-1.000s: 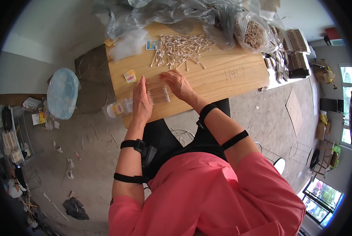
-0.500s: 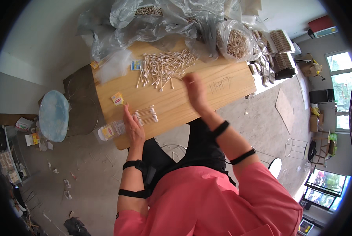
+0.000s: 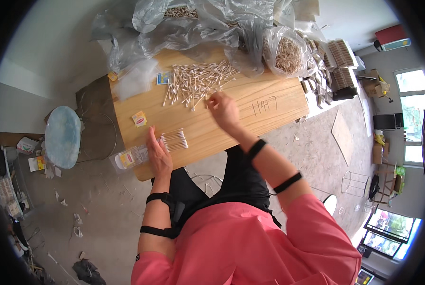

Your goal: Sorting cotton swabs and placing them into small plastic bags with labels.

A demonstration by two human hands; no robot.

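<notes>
My left hand [image 3: 159,156] rests edge-on at the table's near left, its fingers stretched out. Against its thumb side lies a neat row of cotton swabs [image 3: 176,140], their left ends partly hidden by the hand. On its other side is a clear plastic pack [image 3: 130,157] with a yellow and white label. My right hand [image 3: 224,111] hovers at the near edge of a loose heap of cotton swabs [image 3: 200,80], fingers pinched together. Whatever is between those fingertips is too small to make out. A small yellow and white card [image 3: 139,118] lies beyond my left hand.
Clear plastic sheets [image 3: 135,83] and a blue card [image 3: 163,78] lie left of the heap. Large grey plastic bags [image 3: 188,38] cover the far edge of the wooden table [image 3: 279,95]. A bag full of swabs [image 3: 288,54] and stacked packs [image 3: 342,52] stand far right. A stool [image 3: 62,137] is left.
My right hand has moved left and slightly nearer, along the heap's near edge, with fingers drawn together. My left hand and the row of swabs stay in place; the whole view shifts slightly.
</notes>
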